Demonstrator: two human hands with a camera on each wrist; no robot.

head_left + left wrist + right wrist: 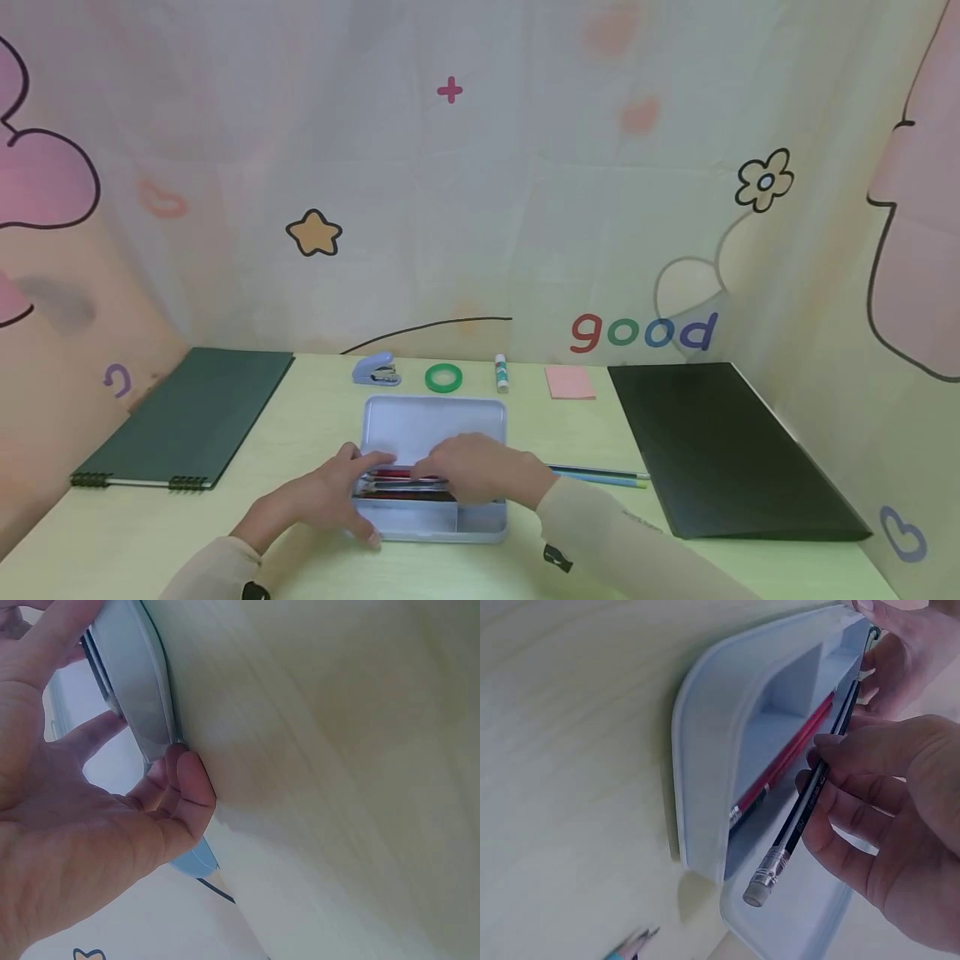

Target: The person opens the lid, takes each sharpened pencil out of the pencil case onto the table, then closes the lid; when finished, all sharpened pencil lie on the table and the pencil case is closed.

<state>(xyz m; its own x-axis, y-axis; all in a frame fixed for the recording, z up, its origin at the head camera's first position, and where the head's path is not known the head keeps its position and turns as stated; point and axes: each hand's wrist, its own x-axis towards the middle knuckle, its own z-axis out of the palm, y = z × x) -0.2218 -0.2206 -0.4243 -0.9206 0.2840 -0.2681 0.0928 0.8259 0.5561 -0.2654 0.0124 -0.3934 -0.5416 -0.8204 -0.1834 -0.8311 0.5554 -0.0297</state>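
A pale blue pencil case (437,417) lies with its lid folded back, in the middle of the table in the head view. My left hand (330,493) grips its left end, thumb at the front corner and fingers along the side; the left wrist view has the same hand (97,817) curled against the case's edge. Over the case, my right hand (483,471) pinches a black pencil (802,806) with a grey eraser end, held above the compartment in the right wrist view. Red pencils (789,759) lie inside, beside a dark one partly hidden.
Right of the case lie several loose pencils (600,477). Behind it are a stapler (375,371), green tape (429,377), a glue stick (502,373) and pink sticky notes (570,382). A dark green spiral notebook (187,417) lies left, a black folder (735,450) right.
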